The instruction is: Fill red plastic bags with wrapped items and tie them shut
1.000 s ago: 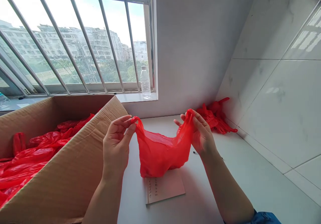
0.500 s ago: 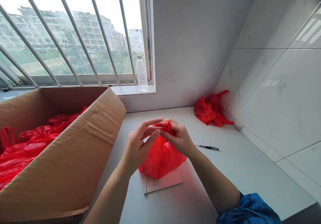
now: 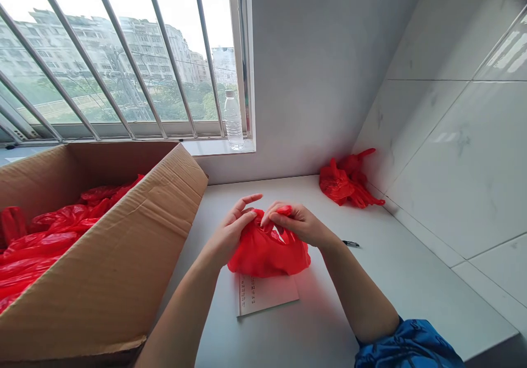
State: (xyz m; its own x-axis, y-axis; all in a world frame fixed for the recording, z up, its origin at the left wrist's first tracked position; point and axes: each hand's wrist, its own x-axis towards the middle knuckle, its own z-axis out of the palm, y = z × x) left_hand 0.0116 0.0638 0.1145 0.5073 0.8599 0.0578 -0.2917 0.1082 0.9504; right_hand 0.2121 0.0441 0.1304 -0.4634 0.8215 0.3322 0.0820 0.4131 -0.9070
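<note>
A thin red plastic bag (image 3: 267, 255) hangs between my two hands, above a white booklet (image 3: 269, 296) with printed characters along its left side. My left hand (image 3: 234, 225) pinches the bag's upper left part between thumb and fingers, with the index finger stretched out. Bunched red plastic pokes out of my right hand (image 3: 298, 222), whose fingers are closed on the bag's upper right part. Between the hands the bag's top edge gapes a little. Whether anything lies inside the bag, I cannot tell.
On the left stands a large cardboard box (image 3: 123, 247) full of red plastic bags (image 3: 53, 241). A crumpled red bag (image 3: 346, 178) lies in the back right corner. My right forearm partly covers a black pen (image 3: 351, 244). A clear water bottle (image 3: 233, 121) stands on the windowsill.
My hands have moved apart, and the bag's gathered top has spread between them. The bag has risen slightly and widened, uncovering more of the booklet. My right forearm now covers part of the pen.
</note>
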